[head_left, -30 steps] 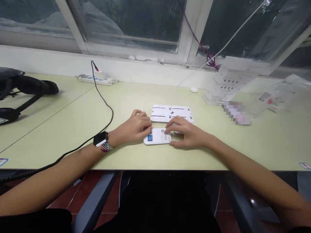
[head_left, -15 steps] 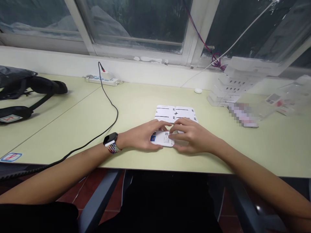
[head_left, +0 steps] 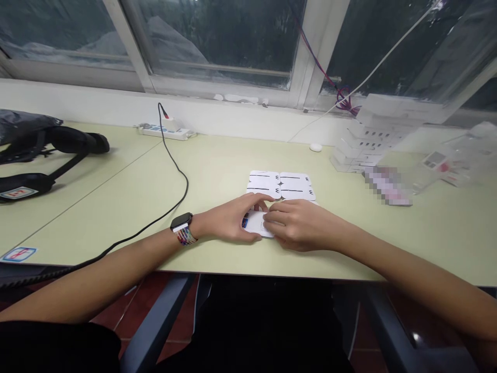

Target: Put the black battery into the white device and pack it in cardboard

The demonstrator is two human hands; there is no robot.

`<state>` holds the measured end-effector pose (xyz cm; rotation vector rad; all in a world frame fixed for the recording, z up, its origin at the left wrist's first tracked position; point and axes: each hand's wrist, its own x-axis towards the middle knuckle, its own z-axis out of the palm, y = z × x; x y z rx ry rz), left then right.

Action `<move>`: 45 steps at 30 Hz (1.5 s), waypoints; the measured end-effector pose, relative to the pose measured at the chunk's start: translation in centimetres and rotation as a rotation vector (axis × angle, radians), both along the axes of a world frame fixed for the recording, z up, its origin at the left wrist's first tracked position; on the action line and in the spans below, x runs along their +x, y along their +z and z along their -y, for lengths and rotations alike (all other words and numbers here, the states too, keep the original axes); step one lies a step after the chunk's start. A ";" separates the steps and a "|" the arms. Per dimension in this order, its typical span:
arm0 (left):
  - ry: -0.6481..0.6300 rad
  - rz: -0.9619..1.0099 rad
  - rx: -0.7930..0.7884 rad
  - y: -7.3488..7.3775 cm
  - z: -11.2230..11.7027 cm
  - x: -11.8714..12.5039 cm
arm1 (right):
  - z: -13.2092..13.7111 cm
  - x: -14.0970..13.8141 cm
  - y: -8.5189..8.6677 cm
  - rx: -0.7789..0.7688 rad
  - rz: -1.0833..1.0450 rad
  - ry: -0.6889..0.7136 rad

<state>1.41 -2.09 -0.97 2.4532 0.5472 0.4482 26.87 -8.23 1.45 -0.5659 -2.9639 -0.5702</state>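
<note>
My left hand (head_left: 237, 217) grips a white rounded card (head_left: 254, 223) with small print and a blue patch at its left end. The thumb lies along its near edge and the fingers curve round the far edge. My right hand (head_left: 293, 223) is closed, its fingertips bunched against the right part of the card's face. It covers the card's right end, and whatever may be pinched there is hidden. Just beyond both hands lie several white cards (head_left: 264, 182) in a flat grid, each with a black line and a "W".
A black cable (head_left: 188, 178) runs across the table to a power strip (head_left: 166, 131). Black headgear (head_left: 58, 150) lies at left. At right are clear plastic trays (head_left: 365, 145), a blurred-out packet (head_left: 388, 186) and plastic bags (head_left: 450, 160). A white oval object (head_left: 316, 147) sits near the wall.
My right hand's fingers have drawn together and turned inward over the card, hiding more of its print. My left hand keeps its grip. The view has tilted slightly.
</note>
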 end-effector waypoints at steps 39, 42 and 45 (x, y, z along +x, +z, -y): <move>-0.071 0.005 -0.212 0.9 -0.1 -0.2 | -0.7 0.8 0.4 -0.150 -0.068 0.057; -0.073 -0.008 -0.210 1.0 -0.1 -0.2 | -0.9 0.7 0.8 -0.138 -0.028 0.067; -0.082 -0.016 -0.206 1.1 -0.2 -0.1 | -0.8 0.4 0.9 -0.088 0.039 0.085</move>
